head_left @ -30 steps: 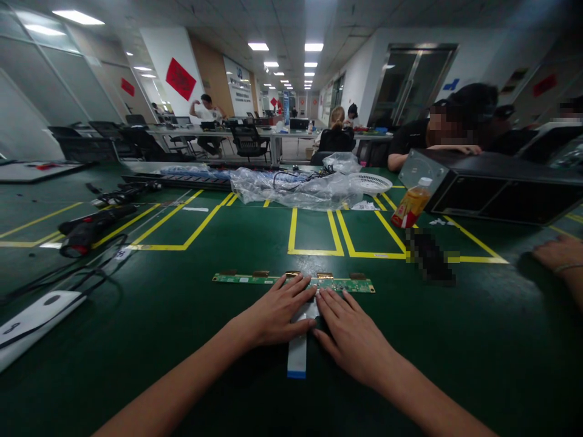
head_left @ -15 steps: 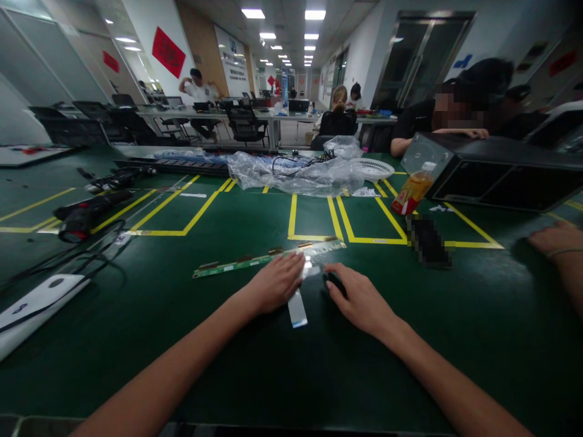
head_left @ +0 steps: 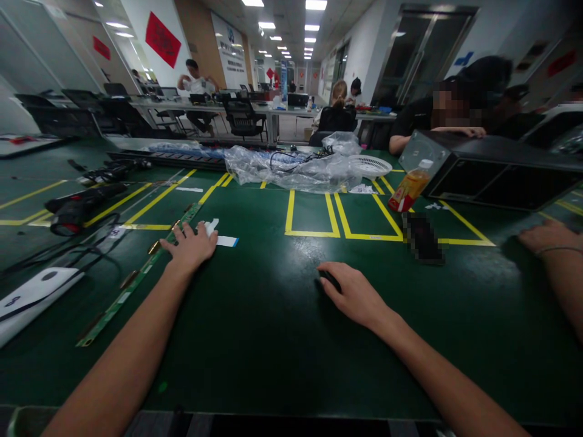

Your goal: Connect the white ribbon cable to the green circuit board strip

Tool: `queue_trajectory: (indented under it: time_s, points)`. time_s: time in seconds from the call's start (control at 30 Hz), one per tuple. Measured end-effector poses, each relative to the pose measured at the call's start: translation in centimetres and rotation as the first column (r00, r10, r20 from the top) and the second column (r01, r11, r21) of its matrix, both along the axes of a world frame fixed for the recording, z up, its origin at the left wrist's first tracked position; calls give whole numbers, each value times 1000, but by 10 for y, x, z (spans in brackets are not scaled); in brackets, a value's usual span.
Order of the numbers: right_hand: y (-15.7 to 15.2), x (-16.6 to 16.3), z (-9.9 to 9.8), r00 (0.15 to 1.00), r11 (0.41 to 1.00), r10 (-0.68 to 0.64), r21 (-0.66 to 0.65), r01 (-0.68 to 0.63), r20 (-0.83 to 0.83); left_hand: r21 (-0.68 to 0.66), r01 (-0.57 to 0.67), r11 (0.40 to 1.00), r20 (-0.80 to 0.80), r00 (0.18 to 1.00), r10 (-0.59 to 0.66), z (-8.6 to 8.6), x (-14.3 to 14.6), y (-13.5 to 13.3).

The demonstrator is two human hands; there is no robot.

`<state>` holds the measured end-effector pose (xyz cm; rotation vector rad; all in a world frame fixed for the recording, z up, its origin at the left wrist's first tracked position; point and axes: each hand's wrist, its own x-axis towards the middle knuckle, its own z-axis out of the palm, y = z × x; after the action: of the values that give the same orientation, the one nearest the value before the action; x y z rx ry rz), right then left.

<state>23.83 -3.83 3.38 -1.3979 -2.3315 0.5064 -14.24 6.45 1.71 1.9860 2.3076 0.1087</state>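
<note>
My left hand (head_left: 192, 244) lies with its fingers spread over a white ribbon cable (head_left: 227, 241). Its fingertips reach the edge of a long, narrow green circuit board (head_left: 146, 267), which slants across the left part of the table. Part of the cable and of the board is hidden under the hand. My right hand (head_left: 353, 294) rests on the table near the middle, curled round a small black object (head_left: 330, 280). Mostly covered by the fingers, that object cannot be made out in kind.
On the green table (head_left: 273, 340) lie a white case (head_left: 39, 297), a black tool (head_left: 82, 203), clear plastic wrap (head_left: 291, 173), a white basket (head_left: 371, 164), a drink bottle (head_left: 410, 188) and a large black box (head_left: 505, 173). Another person's hand (head_left: 553, 240) rests at the far right.
My left hand has swept leftward with the circuit board and ribbon cable, and its fingers have spread. The board has turned to a steeper slant. My right hand has hardly moved.
</note>
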Motion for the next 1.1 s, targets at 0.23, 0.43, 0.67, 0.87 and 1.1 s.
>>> queue_trajectory:
  time_s: [0.23, 0.43, 0.67, 0.87, 1.1]
  points:
    - [1, -2, -4, 1000, 999, 17, 36, -18, 8, -15, 556, 831, -30, 830, -556, -18, 81, -18]
    - [4, -2, -19, 997, 996, 63, 55, -65, 47, 63, 898, 435, -17, 436, -900, -21, 151, -55]
    - [3, -1, -20, 983, 991, 92, 80, -106, 160, 102, 430, 897, -100, 902, -421, -3, 67, -13]
    - [7, -6, -19, 969, 989, 115, 71, -133, 220, 97, -267, 959, 87, 962, 259, -23, -35, 12]
    - [5, -2, -16, 957, 989, 134, 20, -144, 259, 52, -119, 992, -64, 991, 122, -28, -5, 20]
